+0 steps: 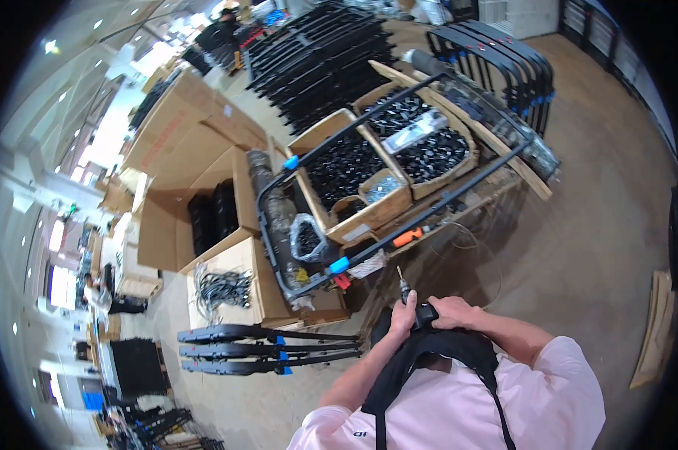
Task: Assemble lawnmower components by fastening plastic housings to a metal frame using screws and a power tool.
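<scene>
Close to my body I hold a dark power drill (424, 316) with a long thin bit pointing up and away. My left hand (403, 315) is closed around its front, by the chuck. My right hand (453, 312) is wrapped over the rear part of the drill; its palm side is hidden. Beyond the bit lies a black tubular frame (436, 201) with blue clips, resting across the workbench and apart from the drill. An orange-handled tool (408, 238) sits at the bench's near edge, beside the frame's lower bar.
Cardboard boxes (337, 232) full of small black parts stand inside the frame. To the left are a large open carton (153, 232) and a bundle of grey cables (223, 289). Black frames (226, 350) project at lower left; more frames (316, 60) are stacked behind.
</scene>
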`<state>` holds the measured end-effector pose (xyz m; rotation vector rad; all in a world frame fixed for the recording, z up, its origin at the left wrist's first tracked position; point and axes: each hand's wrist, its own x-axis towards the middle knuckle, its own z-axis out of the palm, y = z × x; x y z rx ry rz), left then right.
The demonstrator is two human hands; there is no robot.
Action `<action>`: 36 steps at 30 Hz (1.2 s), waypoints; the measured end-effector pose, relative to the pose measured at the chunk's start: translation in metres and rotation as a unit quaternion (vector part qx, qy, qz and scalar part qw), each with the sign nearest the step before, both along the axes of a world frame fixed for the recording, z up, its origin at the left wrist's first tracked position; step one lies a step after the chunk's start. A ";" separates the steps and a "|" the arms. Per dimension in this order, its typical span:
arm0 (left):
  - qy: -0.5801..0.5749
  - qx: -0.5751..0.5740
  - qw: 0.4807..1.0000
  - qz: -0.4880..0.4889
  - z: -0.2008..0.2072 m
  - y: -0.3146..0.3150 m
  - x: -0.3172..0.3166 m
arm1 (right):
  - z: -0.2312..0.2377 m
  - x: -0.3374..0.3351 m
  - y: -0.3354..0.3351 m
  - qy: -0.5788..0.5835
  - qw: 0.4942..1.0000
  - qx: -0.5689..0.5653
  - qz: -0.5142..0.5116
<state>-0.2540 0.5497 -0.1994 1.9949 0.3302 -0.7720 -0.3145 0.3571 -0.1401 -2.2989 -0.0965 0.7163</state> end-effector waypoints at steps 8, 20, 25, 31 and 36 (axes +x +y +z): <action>-0.166 0.101 0.833 -0.518 0.081 -0.111 0.077 | -0.004 -0.052 -0.073 -0.047 0.963 -0.012 -0.266; -0.479 0.152 0.744 -0.441 0.025 -0.252 0.377 | -0.006 0.017 -0.168 0.050 0.872 -0.088 -0.478; -0.303 0.318 0.707 -0.554 -0.019 -0.303 0.402 | -0.011 0.075 -0.213 0.062 0.863 -0.111 -0.488; -0.310 0.348 0.719 -0.516 -0.035 -0.310 0.405 | -0.013 0.148 -0.268 0.055 0.865 -0.142 -0.479; -0.307 0.338 0.712 -0.534 -0.032 -0.317 0.405 | -0.051 0.188 -0.319 0.101 0.880 -0.157 -0.437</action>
